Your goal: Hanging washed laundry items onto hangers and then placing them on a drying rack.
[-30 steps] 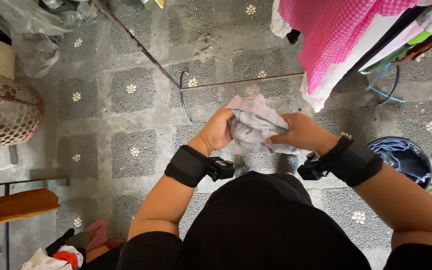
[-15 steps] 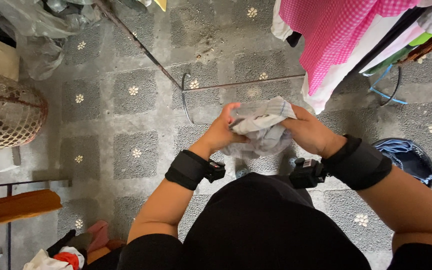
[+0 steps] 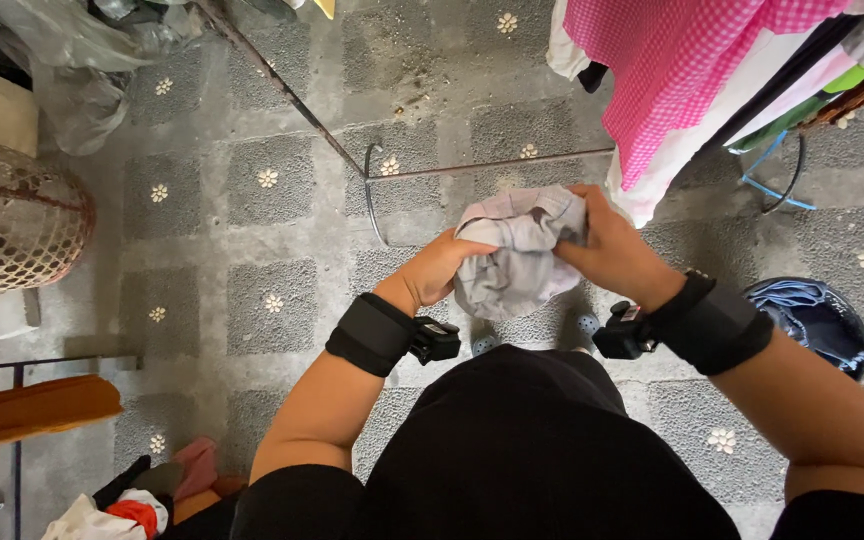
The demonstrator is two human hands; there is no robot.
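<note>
1. A woven wire basket (image 3: 12, 215) sits at the far left on the tiled floor (image 3: 262, 220).
2. The left hand (image 3: 442, 270) grips the left side of a crumpled grey cloth (image 3: 517, 260).
3. The cloth is bunched between both hands, held above the floor in front of the body.
4. The right hand (image 3: 607, 250) clutches its right edge.
5. Pink checked fabric (image 3: 682, 70) hangs at upper right; a dark basin (image 3: 817, 320) stands lower right.

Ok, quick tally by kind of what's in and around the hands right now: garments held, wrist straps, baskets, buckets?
Crumpled pale grey cloth garment, gripped by left hand and right hand: 1
Black wrist straps with small clipped devices: 2
Woven wire basket at the left edge: 1
Dark round bucket holding blue cloth: 1
Total: 5
</note>
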